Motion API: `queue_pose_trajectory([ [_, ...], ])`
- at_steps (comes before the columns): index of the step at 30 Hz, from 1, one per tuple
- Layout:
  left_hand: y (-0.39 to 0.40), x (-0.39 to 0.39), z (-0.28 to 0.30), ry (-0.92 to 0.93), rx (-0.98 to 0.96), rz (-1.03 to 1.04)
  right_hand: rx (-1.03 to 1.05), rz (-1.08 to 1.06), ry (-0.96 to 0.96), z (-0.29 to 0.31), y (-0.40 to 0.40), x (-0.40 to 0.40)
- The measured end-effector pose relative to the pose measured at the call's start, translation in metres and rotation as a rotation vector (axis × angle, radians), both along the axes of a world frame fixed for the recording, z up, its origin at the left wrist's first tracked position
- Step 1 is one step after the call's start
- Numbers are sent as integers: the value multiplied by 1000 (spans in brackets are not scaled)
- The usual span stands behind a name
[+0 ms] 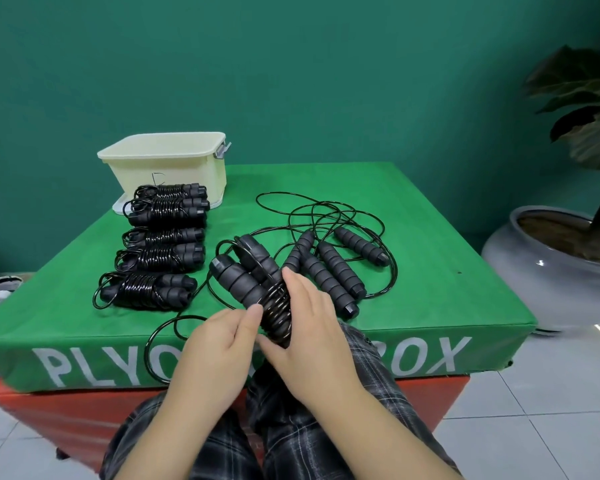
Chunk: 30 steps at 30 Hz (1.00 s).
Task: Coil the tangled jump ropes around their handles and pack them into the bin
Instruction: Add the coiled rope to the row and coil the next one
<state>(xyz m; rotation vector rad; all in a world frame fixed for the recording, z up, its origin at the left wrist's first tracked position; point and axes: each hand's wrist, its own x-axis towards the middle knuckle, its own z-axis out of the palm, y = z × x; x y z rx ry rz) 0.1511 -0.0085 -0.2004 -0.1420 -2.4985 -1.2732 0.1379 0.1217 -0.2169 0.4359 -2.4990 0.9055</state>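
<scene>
Head view: both hands on one jump rope.
Left hand (215,344) pinches the coiled cord (278,313); right hand (312,327) grips the paired handles (243,275).

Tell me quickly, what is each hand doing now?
Left hand: pinches the black rope coil wound on the pair of black foam jump rope handles.
Right hand: grips the same coil.

Matt foam handles (329,282), glossy black cord (340,209), smooth cream plastic bin (174,168).
</scene>
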Motion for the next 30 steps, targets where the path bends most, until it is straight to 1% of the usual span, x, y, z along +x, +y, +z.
queue_pose_trajectory([
  [3,-4,-5,-8,33,-28,-38,-51,50,-97,3,4,1],
  [7,-7,-4,-6,37,-45,-66,-163,35,-68,2,5,2],
  [11,-14,-3,2,51,-99,-88,-198,-2,-112,2,2,4],
  [14,-17,0,7,68,-148,-120,-247,-19,-83,0,2,3],
  [15,-17,1,7,66,-137,-129,-263,-17,-90,0,3,3],
  [17,-19,-1,6,18,-42,-142,-297,7,-134,2,5,4],
  [21,-26,-5,-2,-265,253,-232,-428,40,-204,4,8,3],
  [23,-23,-6,-9,-318,310,-233,-474,41,-199,4,9,2],
  [26,-20,-12,-13,-211,292,-116,-559,79,-223,6,9,3],
  [28,-15,-14,-11,-148,338,-61,-660,111,-266,7,8,3],
  [30,-10,-17,-12,-124,391,-34,-764,133,-301,6,6,2],
])
